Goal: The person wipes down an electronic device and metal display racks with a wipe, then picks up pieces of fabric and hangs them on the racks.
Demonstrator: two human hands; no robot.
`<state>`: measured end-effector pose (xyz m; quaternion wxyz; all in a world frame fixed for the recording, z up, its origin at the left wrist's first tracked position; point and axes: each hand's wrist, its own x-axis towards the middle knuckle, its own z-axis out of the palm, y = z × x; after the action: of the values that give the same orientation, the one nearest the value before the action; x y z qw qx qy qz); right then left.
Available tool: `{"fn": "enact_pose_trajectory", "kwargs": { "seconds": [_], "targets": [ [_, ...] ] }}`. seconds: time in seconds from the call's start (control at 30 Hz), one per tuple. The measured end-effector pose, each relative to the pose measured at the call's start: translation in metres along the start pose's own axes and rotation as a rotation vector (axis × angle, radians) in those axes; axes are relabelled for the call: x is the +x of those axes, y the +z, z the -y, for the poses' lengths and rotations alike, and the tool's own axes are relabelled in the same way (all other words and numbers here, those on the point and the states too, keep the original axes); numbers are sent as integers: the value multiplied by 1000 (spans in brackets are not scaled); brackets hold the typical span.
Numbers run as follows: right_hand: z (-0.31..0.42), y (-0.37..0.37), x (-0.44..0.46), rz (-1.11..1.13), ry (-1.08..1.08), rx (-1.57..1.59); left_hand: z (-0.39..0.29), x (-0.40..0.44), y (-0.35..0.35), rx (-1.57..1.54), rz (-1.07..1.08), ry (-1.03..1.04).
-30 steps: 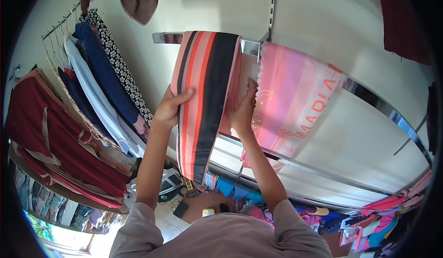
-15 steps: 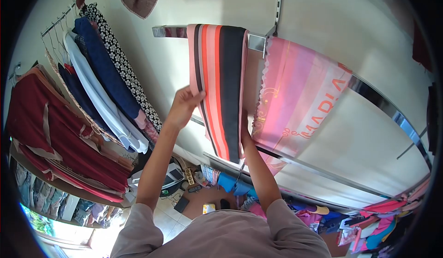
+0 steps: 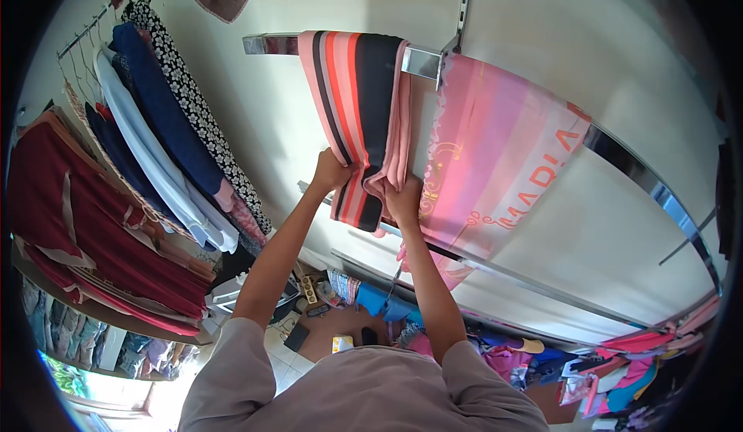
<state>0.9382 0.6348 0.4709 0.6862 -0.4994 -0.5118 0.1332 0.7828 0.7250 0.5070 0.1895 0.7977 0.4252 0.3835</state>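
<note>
A folded striped scarf (image 3: 337,84) in pink, black and orange hangs over a chrome rail (image 3: 272,44) on the wall. My left hand (image 3: 333,172) grips its left edge partway down. On the opposite edge, my right hand (image 3: 402,200) is closed on the pink layers. Between my hands the cloth is pinched in and creased, and its lower end hangs beneath them. Just right of it, a pink and lilac scarf (image 3: 495,146) with printed letters hangs from the same rail.
At left, a rack holds hanging clothes, among them a navy garment (image 3: 166,107) and a maroon garment (image 3: 101,223). A lower metal bar (image 3: 534,293) crosses the wall. Folded textiles, a power strip (image 3: 309,290) and a pile of clothes (image 3: 619,378) lie below.
My right hand has come out from behind the striped scarf to grip its right edge. My left hand has moved slightly right and down, and the cloth is now gathered between them.
</note>
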Motion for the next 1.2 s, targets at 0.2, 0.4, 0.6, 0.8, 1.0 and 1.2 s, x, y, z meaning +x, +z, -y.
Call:
{"fn": "enact_pose_trajectory", "kwargs": {
  "seconds": [0.2,0.4,0.6,0.8,1.0,1.2],
  "targets": [
    [15,3,11,-85,-108,-59,20,13,15,137,35,-141],
    [42,5,-40,-244,-272,-214,44,-7,40,615,334,-366],
    [38,-4,-41,64,-405,-244,175,11,108,133,265,-172],
    [47,-20,-30,-21,-301,-187,11,-28,-22,-391,322,-199],
    [22,-12,-26,107,-121,-266,2,-36,-23,-459,123,-161],
    [-9,-22,-23,256,50,-253,25,-38,4,-117,221,-102]
  ]
}}
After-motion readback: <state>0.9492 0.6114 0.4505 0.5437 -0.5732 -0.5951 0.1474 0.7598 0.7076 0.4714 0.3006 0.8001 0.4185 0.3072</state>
